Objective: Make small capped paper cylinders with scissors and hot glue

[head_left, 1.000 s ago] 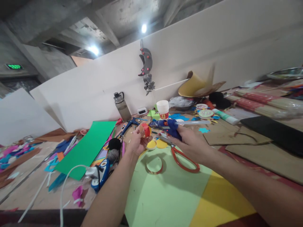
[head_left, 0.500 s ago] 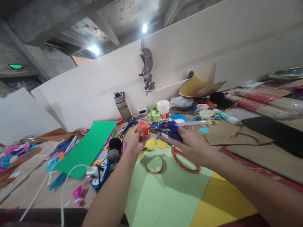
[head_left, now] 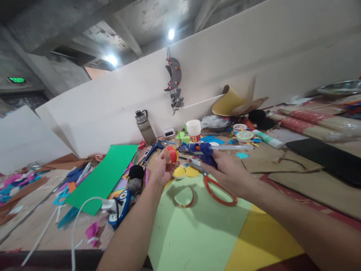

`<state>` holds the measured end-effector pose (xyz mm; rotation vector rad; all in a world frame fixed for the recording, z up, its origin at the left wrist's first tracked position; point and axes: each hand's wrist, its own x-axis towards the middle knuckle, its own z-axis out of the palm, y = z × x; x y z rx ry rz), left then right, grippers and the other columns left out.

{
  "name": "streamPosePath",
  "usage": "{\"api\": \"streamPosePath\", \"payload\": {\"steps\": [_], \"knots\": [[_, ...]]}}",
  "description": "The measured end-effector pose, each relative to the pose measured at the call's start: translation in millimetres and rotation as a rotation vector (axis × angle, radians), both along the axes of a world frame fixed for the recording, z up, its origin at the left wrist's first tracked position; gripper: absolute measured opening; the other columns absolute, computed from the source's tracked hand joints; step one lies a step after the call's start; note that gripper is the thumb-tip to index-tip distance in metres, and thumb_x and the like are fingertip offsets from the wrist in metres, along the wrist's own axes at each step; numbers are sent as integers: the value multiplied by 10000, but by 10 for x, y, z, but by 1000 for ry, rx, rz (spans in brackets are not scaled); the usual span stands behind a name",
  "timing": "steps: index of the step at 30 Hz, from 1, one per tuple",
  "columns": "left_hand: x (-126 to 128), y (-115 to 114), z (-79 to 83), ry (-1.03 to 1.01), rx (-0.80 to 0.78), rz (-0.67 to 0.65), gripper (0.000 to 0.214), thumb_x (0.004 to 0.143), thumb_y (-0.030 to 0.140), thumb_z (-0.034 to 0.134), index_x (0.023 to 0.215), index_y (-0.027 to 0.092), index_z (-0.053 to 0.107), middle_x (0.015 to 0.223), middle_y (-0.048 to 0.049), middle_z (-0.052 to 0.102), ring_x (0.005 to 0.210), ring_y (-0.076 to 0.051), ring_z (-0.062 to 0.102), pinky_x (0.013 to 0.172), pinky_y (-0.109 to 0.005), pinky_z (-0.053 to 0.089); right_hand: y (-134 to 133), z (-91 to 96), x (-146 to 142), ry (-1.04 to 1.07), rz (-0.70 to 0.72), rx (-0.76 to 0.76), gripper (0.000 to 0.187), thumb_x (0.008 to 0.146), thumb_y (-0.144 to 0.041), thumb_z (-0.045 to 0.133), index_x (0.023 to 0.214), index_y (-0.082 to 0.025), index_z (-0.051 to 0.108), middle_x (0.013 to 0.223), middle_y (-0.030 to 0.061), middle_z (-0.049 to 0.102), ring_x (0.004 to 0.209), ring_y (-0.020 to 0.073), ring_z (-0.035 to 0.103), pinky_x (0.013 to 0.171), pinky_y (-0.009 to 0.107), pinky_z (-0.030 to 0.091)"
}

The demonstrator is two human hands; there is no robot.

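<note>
My left hand (head_left: 163,169) is closed on a small red and yellow paper ring (head_left: 170,154), held up over the table. Wrapped round a blue hot glue gun (head_left: 208,151) is my right hand (head_left: 228,167); a clear glue stick (head_left: 232,147) juts from its back, and the nozzle points toward the ring. Beneath the right hand lie orange-handled scissors (head_left: 221,194), blades partly hidden. A cut paper cup ring (head_left: 184,197) rests on the light green sheet (head_left: 194,233). Yellow discs (head_left: 193,172) lie just below the ring.
Left of my arm are a green sheet (head_left: 105,177), black and grey yarn balls and a blue power strip (head_left: 120,209) with a white cord. A bottle (head_left: 146,128) and stacked paper cups (head_left: 193,131) stand behind. Cardboard (head_left: 304,188) lies at right.
The glue gun has tilted slightly, its nozzle end still close to the ring. The left hand keeps its hold almost unmoved. The whole view has shifted a little.
</note>
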<state>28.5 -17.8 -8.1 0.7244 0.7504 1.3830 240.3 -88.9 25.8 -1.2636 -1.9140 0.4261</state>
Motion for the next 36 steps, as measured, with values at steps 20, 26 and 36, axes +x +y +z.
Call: {"api": "streamPosePath", "payload": {"steps": [20, 26, 36], "knots": [[2, -32, -20, 16, 30, -93, 329, 623, 131, 822, 888, 177, 632, 708, 13, 623, 624, -109, 610, 505, -184, 460, 7, 19, 10, 32, 25, -36, 220, 914, -347, 480, 958, -174, 609, 863, 96, 683, 744, 212, 598, 652, 295, 434], [-13, 15, 10, 5, 14, 5, 291, 642, 87, 774, 879, 177, 632, 683, 5, 622, 609, -109, 597, 489, -170, 451, -29, 19, 10, 18, 21, -45, 226, 924, -354, 481, 959, -181, 622, 822, 77, 691, 693, 195, 588, 611, 275, 420], [-49, 59, -23, -57, 35, 35, 304, 634, 64, 787, 859, 170, 613, 688, 19, 618, 553, -91, 554, 492, -184, 458, -34, -1, 5, 30, 65, -82, 245, 924, -345, 492, 1013, -171, 639, 919, 84, 720, 764, 205, 615, 659, 284, 446]]}}
